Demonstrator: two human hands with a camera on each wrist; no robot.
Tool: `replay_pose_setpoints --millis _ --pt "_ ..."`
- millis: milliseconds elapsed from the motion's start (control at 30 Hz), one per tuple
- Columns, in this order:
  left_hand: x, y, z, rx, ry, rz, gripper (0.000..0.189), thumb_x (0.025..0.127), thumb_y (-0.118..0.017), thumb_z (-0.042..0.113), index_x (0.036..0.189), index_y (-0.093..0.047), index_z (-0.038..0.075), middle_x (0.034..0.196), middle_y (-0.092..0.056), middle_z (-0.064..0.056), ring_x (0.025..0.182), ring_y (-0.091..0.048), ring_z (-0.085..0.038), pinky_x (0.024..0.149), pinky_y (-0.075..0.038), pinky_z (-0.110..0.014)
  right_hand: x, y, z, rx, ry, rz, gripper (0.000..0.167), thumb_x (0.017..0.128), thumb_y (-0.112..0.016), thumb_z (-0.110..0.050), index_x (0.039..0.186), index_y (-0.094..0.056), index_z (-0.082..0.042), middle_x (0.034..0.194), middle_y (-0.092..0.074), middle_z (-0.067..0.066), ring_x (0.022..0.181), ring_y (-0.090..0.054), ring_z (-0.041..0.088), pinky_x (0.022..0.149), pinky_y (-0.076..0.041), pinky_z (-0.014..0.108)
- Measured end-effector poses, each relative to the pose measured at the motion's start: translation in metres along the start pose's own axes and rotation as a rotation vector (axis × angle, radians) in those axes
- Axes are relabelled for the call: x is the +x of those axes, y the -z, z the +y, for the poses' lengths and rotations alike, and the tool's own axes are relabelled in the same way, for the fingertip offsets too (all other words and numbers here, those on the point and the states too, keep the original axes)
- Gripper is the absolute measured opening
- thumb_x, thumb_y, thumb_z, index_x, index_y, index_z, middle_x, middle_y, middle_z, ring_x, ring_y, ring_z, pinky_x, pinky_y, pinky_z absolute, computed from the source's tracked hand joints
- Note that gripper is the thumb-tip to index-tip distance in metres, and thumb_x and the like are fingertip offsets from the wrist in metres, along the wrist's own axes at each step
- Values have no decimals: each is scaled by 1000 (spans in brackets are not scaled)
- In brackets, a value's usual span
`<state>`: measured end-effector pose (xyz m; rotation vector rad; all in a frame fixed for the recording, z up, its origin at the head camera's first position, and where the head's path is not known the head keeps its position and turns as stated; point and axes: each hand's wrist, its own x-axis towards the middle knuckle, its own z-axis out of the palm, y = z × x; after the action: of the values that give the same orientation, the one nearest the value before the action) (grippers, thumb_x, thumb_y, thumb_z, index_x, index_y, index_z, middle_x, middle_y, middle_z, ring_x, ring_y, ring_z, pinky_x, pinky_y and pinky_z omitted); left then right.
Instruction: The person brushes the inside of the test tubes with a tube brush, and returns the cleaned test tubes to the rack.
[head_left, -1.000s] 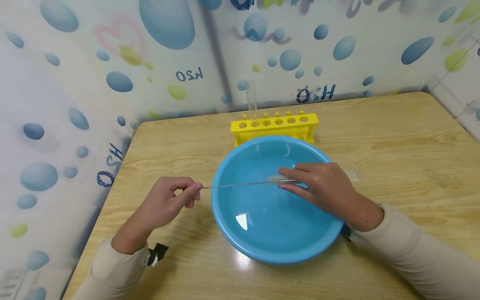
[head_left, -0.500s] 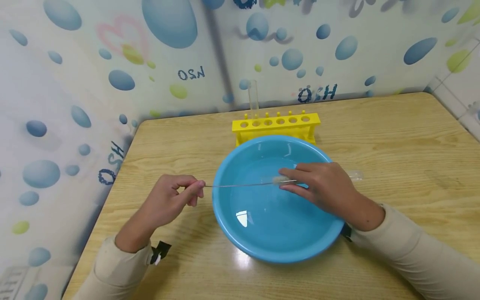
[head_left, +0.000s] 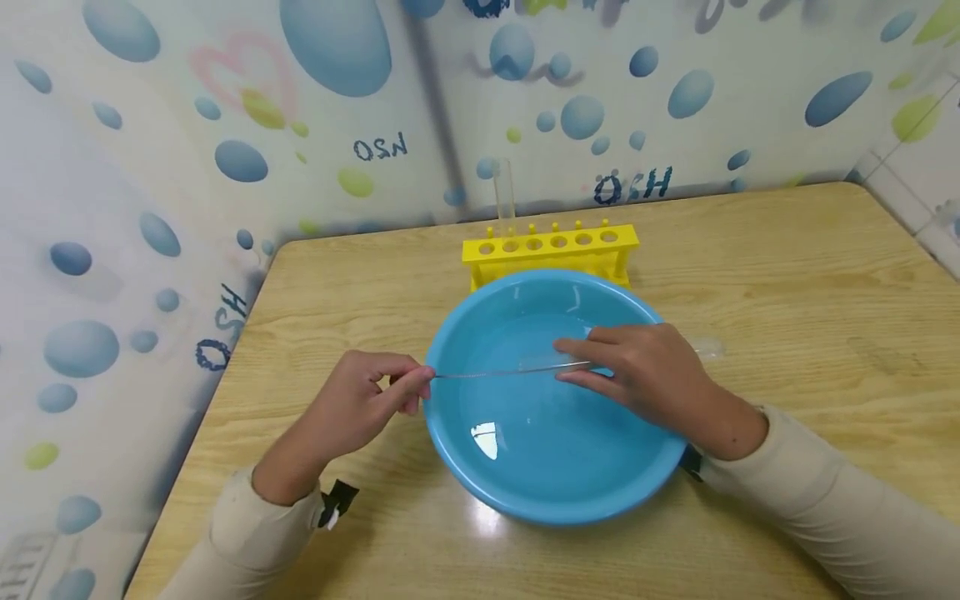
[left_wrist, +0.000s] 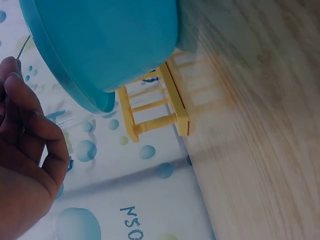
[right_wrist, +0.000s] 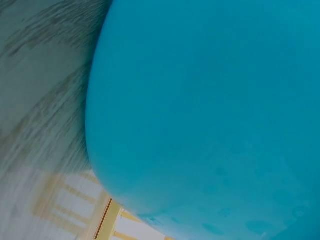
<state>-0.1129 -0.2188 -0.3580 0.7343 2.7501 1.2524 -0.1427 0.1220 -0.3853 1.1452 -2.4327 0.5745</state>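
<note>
A pale wall point(head_left: 465, 108) printed with blue and green droplets backs a wood-grain table point(head_left: 787, 292). The blue basin point(head_left: 540, 458) stands in front of the yellow rack point(head_left: 546, 242), hiding much of its lower part; in the right wrist view it fills most of the picture and the hand is out of sight. The right hand point(head_left: 648, 367), over the basin, grips a clear tube point(head_left: 708, 347) and covers its middle. The left hand point(head_left: 356, 404), at the basin's left rim, pinches the end of a thin wire point(head_left: 480, 374) reaching across to the tube. Another tube point(head_left: 505, 196) stands upright in the rack.
</note>
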Motion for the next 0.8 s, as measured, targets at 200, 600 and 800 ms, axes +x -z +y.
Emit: replay_pose_setpoints --millis 200,600,800 --pt "9 -9 6 -28 -6 -2 19 96 -67 11 78 -72 9 64 -63 5 60 -58 -10 53 -50 -24 0 0 -1 -12 -13 -13 40 81 -83 -34 116 -75 -17 85 -76 0 69 -71 12 57 -54 22" --pt "28 -32 7 -64 -97 -36 23 97 -65 14 76 -71 6 60 -58 5 56 -52 -8 53 -48 -22 1 1 -1 -25 -26 -28 40 80 -84 -34 115 -76 -16 87 -77 2 71 -73 15 59 -56 25" --pt "31 -34 8 -40 -113 -46 25 98 -64 15 75 -68 7 62 -59 5 57 -53 -7 55 -51 -25 2 1 -1 -23 -27 -34 40 80 -84 -33 116 -75 -17 87 -77 2 72 -73 15 60 -57 27"
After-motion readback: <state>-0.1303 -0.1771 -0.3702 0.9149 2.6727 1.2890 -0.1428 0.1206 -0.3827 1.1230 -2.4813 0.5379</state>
